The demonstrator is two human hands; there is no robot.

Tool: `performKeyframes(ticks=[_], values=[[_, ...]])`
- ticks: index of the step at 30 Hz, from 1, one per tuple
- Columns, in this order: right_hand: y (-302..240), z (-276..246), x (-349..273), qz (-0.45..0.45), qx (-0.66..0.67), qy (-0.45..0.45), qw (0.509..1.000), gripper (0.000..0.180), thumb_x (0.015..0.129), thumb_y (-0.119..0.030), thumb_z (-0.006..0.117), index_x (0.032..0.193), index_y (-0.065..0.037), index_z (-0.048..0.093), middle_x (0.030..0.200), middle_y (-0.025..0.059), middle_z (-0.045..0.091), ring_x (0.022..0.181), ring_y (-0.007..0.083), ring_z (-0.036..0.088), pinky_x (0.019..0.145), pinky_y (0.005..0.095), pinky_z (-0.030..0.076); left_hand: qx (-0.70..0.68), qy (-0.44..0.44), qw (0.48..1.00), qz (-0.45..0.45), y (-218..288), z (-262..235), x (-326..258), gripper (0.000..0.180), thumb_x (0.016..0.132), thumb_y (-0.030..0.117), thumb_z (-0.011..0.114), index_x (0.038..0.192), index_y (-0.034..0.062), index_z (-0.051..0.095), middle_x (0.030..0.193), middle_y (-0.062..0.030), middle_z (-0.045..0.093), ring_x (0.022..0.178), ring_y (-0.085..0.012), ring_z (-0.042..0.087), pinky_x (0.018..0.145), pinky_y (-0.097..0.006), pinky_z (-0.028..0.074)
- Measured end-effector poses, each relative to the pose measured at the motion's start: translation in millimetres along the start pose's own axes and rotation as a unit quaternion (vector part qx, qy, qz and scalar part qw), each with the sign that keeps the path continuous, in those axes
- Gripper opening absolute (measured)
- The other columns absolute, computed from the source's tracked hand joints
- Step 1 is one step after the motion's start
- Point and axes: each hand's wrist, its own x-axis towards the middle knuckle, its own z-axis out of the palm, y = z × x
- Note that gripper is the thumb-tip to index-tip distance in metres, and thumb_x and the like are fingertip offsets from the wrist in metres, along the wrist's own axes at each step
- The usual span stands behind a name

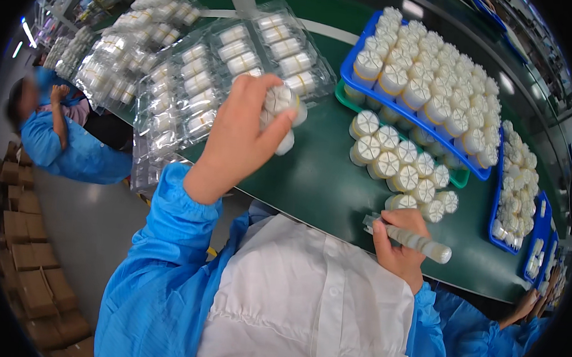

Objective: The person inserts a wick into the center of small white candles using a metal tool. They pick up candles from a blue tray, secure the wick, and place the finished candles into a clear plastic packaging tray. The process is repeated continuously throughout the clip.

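Note:
My left hand (240, 127) is raised over the green table, its fingers closed around a bundle of white, round-ended pieces (282, 102). Clear plastic trays (208, 58) filled with rows of white bundles, each with a thin yellow band, lie beside and beyond that hand. At the table's near edge, my right hand (400, 249) grips a slim tube-shaped stack of white pieces (418, 242), apparently in clear wrap. Several white cylindrical bundles (403, 178) with wedge-like segments on top stand upright just beyond my right hand. The far fingers of both hands are partly hidden.
A blue tray (424, 124) packed with upright white bundles rests on a green tray (458, 179) at the right. Another blue tray (495, 236) stands farther right. Filled plastic packs (121, 57) pile up at the far left. A person (75, 135) sits left, near cardboard boxes (36, 256).

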Motion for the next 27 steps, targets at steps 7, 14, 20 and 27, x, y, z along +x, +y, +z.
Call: performKeyframes(ticks=[7, 14, 20, 27], values=[[8, -1, -8, 0.006, 0.039, 0.009, 0.999, 0.02, 0.079, -0.002, 0.08, 0.096, 0.0, 0.069, 0.086, 0.0155, 0.066, 0.072, 0.0291, 0.066, 0.064, 0.0374, 0.053, -0.042, -0.036, 0.998, 0.034, 6, 12, 15, 0.041, 0.09, 0.019, 0.072, 0.126, 0.0041, 0.056, 0.112, -0.0152, 0.055, 0.099, -0.033, 0.06, 0.083, -0.04, 0.051], [8, -3, -4, -0.038, 0.027, 0.0, 0.999, 0.022, 0.079, -0.004, 0.082, 0.096, -0.003, 0.069, 0.087, 0.0131, 0.068, 0.07, 0.0267, 0.068, 0.061, 0.0354, 0.054, 0.08, 0.026, 0.996, 0.037, 15, 5, 19, 0.042, 0.088, 0.018, 0.072, 0.122, 0.0006, 0.055, 0.116, -0.02, 0.053, 0.099, -0.0413, 0.063, 0.081, -0.047, 0.054], [9, 1, -2, -0.057, 0.036, 0.008, 0.998, 0.023, 0.077, -0.007, 0.085, 0.095, -0.004, 0.069, 0.083, 0.0113, 0.068, 0.064, 0.0242, 0.069, 0.056, 0.0334, 0.054, 0.374, 0.015, 0.925, 0.072, -13, 29, 86, 0.032, 0.088, 0.026, 0.073, 0.106, 0.002, 0.062, 0.102, -0.0137, 0.064, 0.091, -0.0325, 0.063, 0.077, -0.045, 0.054], [12, -3, -7, -0.046, 0.034, 0.021, 0.998, 0.024, 0.077, -0.007, 0.084, 0.095, -0.003, 0.069, 0.08, 0.0112, 0.068, 0.063, 0.0237, 0.069, 0.055, 0.0335, 0.054, 0.346, 0.03, 0.925, 0.157, -23, 62, 96, 0.053, 0.099, 0.044, 0.061, 0.126, -0.0015, 0.062, 0.127, -0.0222, 0.062, 0.123, -0.041, 0.054, 0.102, -0.047, 0.045]])
